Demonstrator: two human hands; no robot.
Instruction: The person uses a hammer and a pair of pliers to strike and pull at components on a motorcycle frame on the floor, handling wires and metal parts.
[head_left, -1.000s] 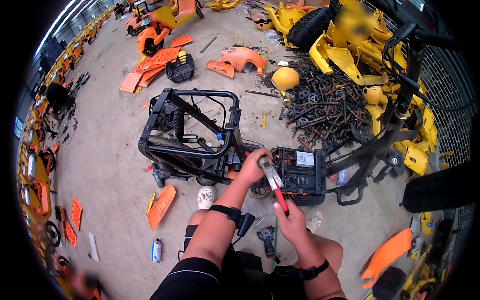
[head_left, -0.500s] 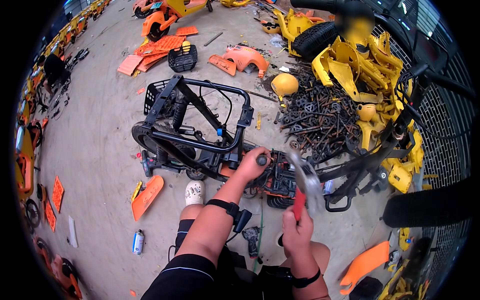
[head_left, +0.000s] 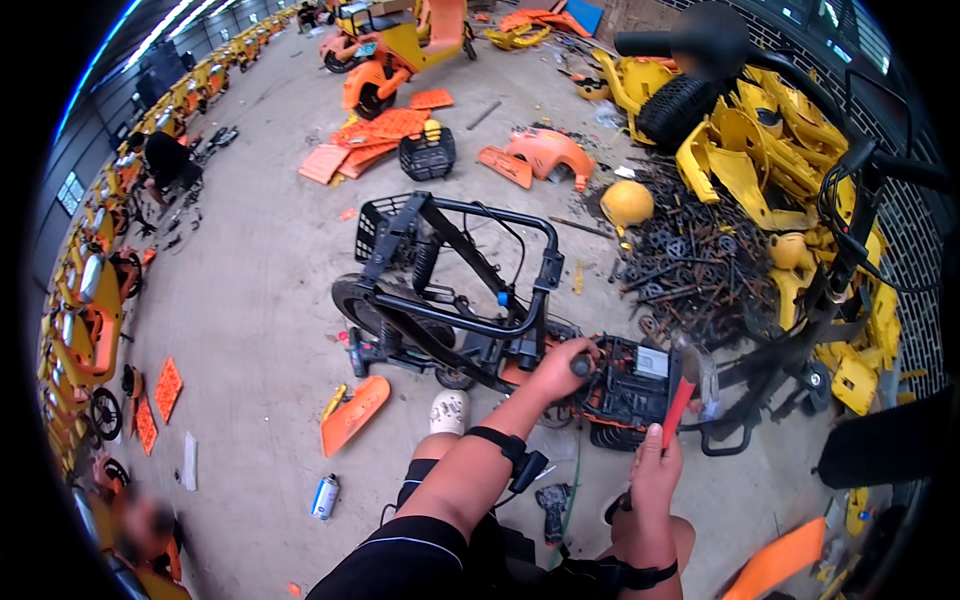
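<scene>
My left hand (head_left: 562, 375) is closed around a tool with a dark round end (head_left: 581, 365), probably a handle seen end-on; its far end is hidden. It is over the orange and black floorboard section (head_left: 625, 385) of a stripped scooter, whose black tube frame (head_left: 480, 205) lies in front of me. In my right hand (head_left: 655, 472) is a hammer, its red handle (head_left: 681, 410) tilted upward. The hammer's head is smeared by motion, right of the floorboard and apart from the left hand's tool.
A cordless drill (head_left: 552, 510) lies between my legs, and a spray can (head_left: 325, 496) lies to the left. Beyond the scooter are a heap of rusty metal parts (head_left: 700, 270) and yellow body panels (head_left: 740, 180). An orange panel (head_left: 356, 415) lies beside my shoe. Another person (head_left: 170, 160) crouches at far left.
My view has turned left, so everything sits farther right and lower. The hammer has swung rightward, farther from my left hand, which still grips its tool over the scooter.
</scene>
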